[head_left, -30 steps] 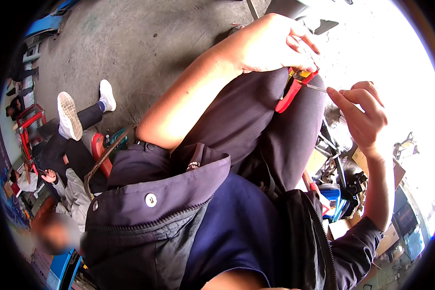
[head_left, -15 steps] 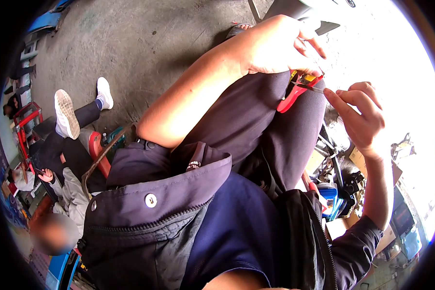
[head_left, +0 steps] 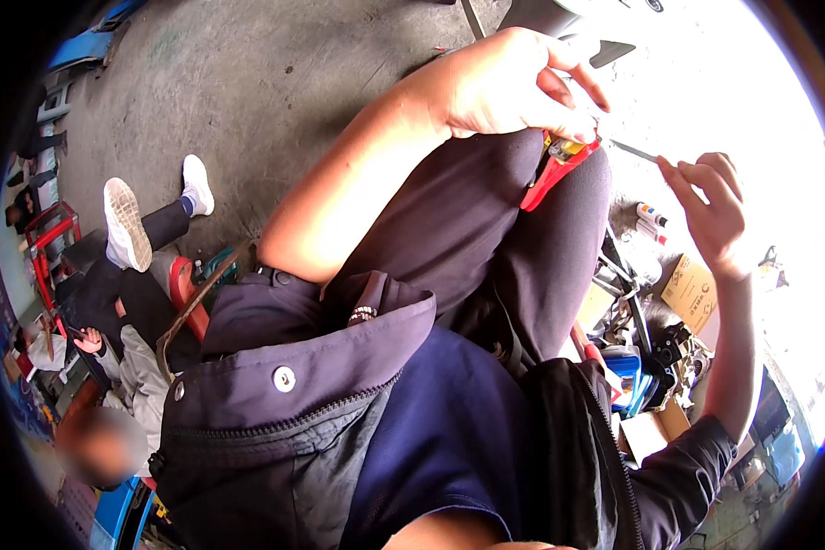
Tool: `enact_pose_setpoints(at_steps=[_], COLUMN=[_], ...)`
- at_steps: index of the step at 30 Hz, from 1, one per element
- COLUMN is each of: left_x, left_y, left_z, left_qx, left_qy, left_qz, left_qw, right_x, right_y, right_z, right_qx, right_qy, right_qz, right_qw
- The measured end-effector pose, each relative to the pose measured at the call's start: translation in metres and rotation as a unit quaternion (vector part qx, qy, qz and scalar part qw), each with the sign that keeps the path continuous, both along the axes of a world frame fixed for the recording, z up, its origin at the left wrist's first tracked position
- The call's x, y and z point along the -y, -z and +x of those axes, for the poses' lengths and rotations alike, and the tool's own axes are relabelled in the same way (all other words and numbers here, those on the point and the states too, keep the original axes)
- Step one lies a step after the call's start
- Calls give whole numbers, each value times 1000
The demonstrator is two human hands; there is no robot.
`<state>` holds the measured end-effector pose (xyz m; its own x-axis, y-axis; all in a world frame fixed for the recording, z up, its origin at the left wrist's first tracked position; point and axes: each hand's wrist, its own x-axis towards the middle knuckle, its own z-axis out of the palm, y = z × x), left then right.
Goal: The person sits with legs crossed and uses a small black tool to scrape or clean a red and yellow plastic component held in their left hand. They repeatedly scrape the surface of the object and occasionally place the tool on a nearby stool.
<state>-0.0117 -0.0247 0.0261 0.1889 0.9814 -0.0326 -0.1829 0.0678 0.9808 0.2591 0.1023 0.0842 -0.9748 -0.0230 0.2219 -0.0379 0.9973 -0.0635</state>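
Over the dark trousers (head_left: 454, 206), I log through the head feed the left hand (head_left: 513, 90) pinching the upper end of a red-and-yellow tool (head_left: 556, 174), and the right hand (head_left: 713, 206) gripping a slim metal strip (head_left: 634, 149) by one end, its free tip just beside the tool. Judged mid-work: both pieces in hand, neither set down. How much is finished or remains, I cannot tell from this view.

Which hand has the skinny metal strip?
The right hand, pinching one end of the strip. The left hand holds the red tool instead.
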Motion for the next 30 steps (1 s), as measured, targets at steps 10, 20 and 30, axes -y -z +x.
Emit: enact_pose_setpoints(at_steps=[10,20,30], left_x=[-1,-18,-42], left_y=[-3,-5,7], left_z=[-2,-7,-7], left_qx=[39,-79,-36], left_qy=[-69,-223,-294], left_qz=[16,111,105], left_qw=[997,965,949], right_x=[44,71,61], right_y=[0,30,79], right_z=[23,2,-27], right_qx=[-85,-182,-276], right_qy=[141,324,254], right_qz=[-79,-301,-856], right_qw=[983,878,356])
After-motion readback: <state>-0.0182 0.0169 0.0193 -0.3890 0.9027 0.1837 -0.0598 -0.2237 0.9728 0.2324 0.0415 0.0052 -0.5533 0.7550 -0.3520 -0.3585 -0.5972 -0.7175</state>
